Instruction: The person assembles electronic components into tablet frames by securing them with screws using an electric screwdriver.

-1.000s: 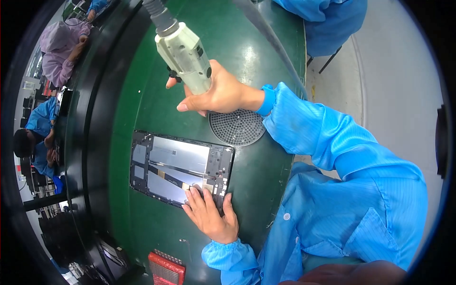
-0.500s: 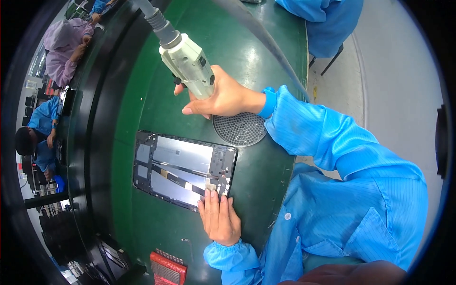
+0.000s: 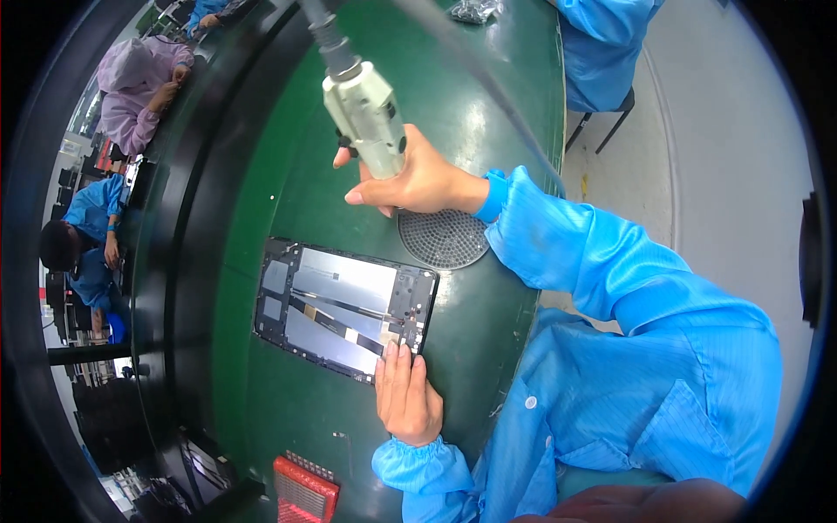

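Observation:
My right hand (image 3: 429, 179) is wrapped round a pale electric screwdriver (image 3: 366, 118), which hangs from a grey line above the bench; its tip is hidden by the hand. Below it lies an opened tablet (image 3: 336, 275), its silver inner plate, dark frame and ribbon cables facing up. A dark flat cable (image 3: 330, 324) runs slantwise across the plate. My left hand (image 3: 410, 397) lies with fingers stretched flat, fingertips on the tablet's near lower corner, by the cable ends. Partly under my right wrist is a round grey plate (image 3: 443, 242) full of small holes.
A red-edged tray (image 3: 305, 488) with rows of small pins stands at the bottom of the green bench (image 3: 497, 340). A small loose part (image 3: 338, 435) lies above it. A clear bag (image 3: 473, 10) is at the top. Co-workers sit along the left and at the upper right.
The whole view has shifted slightly. My right hand still grips the screwdriver, which stands a little more upright. My left fingers stay at the same corner of the tablet.

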Demonstrator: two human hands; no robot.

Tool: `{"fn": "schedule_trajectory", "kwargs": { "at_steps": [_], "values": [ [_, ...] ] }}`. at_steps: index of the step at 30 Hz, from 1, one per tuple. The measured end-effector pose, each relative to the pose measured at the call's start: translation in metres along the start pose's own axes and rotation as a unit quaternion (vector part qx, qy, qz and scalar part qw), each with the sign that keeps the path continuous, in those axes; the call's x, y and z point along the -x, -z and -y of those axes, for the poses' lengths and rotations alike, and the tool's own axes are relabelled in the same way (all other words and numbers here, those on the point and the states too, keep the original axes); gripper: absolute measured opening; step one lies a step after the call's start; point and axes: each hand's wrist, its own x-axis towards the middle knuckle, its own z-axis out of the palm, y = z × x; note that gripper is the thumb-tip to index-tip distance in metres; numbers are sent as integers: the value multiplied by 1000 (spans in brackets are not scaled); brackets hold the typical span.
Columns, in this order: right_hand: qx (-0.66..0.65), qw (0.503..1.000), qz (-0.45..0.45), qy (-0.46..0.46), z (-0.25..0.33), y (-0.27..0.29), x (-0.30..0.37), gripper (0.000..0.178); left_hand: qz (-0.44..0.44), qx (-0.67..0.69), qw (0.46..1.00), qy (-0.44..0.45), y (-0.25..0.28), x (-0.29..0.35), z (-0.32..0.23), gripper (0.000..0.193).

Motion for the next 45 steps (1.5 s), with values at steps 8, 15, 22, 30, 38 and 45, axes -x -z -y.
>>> {"fn": "schedule_trajectory", "kwargs": {
  "at_steps": [8,15,22,30,38,45],
  "values": [
    [-82,995,27,49,39,-51,21,32,-21,29,999,-1,-6,-9,1,28],
    [-148,975,165,-20,29,-137,45,39,-26,36,999,-22,-12,0,8,31],
    [-101,971,200,-86,14,-153,51,38,-26,53,998,-18,-14,4,7,38],
    [-91,971,199,-99,11,-155,49,37,-33,50,998,-15,-13,1,6,38],
    [-93,971,196,-103,6,-156,53,41,-40,41,998,-15,-15,3,6,36],
    [-56,969,213,-107,10,-158,58,57,-39,42,998,-8,-15,6,7,33]
  ]
}}
